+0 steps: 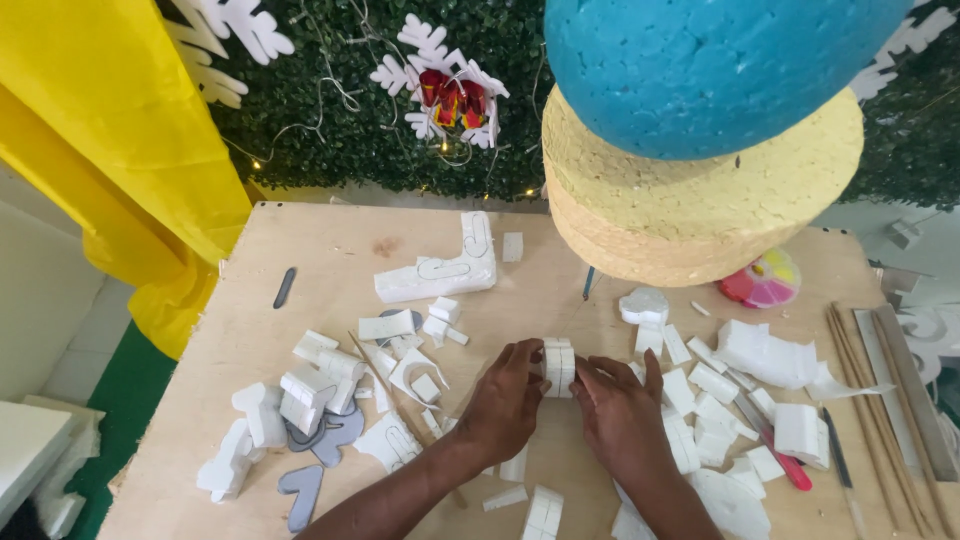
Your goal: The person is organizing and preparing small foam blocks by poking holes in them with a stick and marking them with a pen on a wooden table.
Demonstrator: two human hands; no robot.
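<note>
I see both hands, left hand (508, 400) and right hand (620, 412), with fingers closed on a stacked white foam block (558, 366) at mid-surface (330, 250). Many cut foam offcuts (320, 385) remain loose; I judge assembly partial.

Two hands press a small foam block on a cluttered bench.
The left hand (508, 400) and right hand (620, 415) grip the white foam block (558, 366) from both sides; foam scraps (310, 385) litter the wooden bench (330, 250).
</note>
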